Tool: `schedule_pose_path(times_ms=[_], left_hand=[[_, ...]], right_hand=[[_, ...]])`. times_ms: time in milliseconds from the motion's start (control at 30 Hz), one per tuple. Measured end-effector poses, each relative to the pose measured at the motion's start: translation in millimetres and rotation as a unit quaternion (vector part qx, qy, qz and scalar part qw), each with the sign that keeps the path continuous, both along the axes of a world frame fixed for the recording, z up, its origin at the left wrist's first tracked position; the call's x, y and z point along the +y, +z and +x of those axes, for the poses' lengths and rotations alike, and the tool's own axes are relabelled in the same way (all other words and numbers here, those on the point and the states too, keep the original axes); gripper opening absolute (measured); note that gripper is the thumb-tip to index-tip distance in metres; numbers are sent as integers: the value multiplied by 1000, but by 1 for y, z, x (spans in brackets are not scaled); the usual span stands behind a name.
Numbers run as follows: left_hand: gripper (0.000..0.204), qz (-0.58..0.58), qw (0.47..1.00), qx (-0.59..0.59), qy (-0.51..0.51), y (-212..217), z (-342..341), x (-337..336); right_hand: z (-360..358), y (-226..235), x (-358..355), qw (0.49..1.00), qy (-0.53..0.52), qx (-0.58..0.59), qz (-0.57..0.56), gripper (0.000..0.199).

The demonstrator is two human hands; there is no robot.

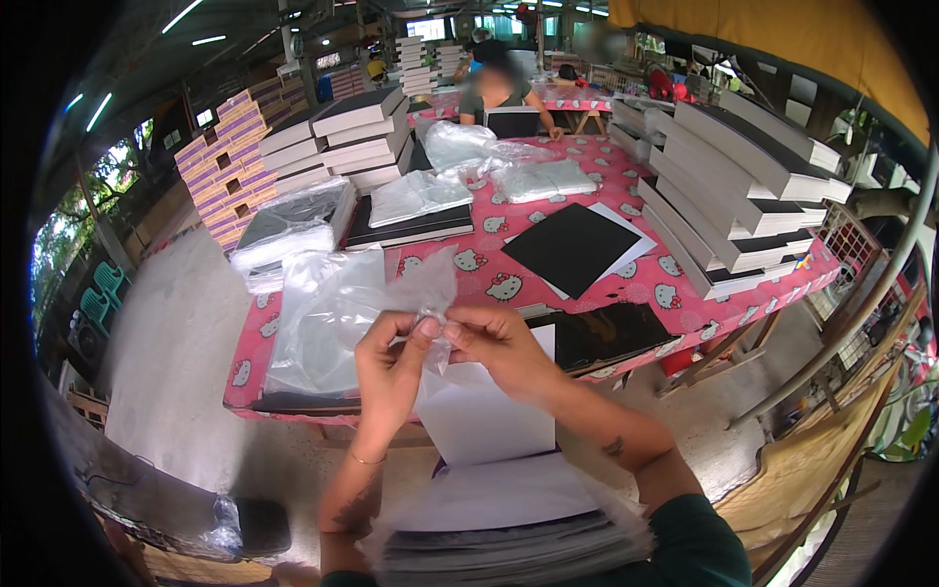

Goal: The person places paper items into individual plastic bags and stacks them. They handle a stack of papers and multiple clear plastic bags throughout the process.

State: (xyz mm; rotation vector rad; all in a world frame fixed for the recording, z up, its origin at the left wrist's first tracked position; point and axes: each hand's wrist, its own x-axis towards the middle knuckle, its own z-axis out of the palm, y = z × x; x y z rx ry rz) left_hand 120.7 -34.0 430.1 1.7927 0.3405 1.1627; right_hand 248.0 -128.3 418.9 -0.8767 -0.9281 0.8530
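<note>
Both of my hands meet in front of me over the near edge of the table, thumbs and fingertips pinched together. My left hand (389, 364) and my right hand (501, 350) grip the bunched edge of a clear plastic bag (428, 282). Its thin film stands up above my fingers. To the left, more clear plastic bags (318, 328) lie flat by the table edge. Below my hands, a white sheet (494, 426) slopes down to a thick stack of white sheets and plastic (499, 499) close to my body.
A pink cartoon-print cloth covers the table (465, 259). On it are a black board over white paper (572, 247), a dark sheet (611, 338) and wrapped packs (421, 199). Tall stacks of black-and-white slabs stand right (729, 186) and left (357, 137). A person (499, 98) sits opposite.
</note>
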Motion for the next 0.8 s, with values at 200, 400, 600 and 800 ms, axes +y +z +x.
schedule_pose_path(times_ms=[200, 400, 600, 800], left_hand=[[20, 19, 993, -45, 111, -13, -7, 26], [12, 356, 919, 48, 161, -16, -23, 8], [29, 418, 887, 195, -25, 25, -52, 20], [33, 392, 863, 316, 46, 26, -36, 38]], right_hand=[[2, -19, -8, 985, -9, 63, 160, 17], [-7, 10, -27, 963, 47, 263, 38, 23], [34, 21, -47, 962, 143, -227, 45, 21], [30, 44, -52, 571, -290, -745, -189, 13]])
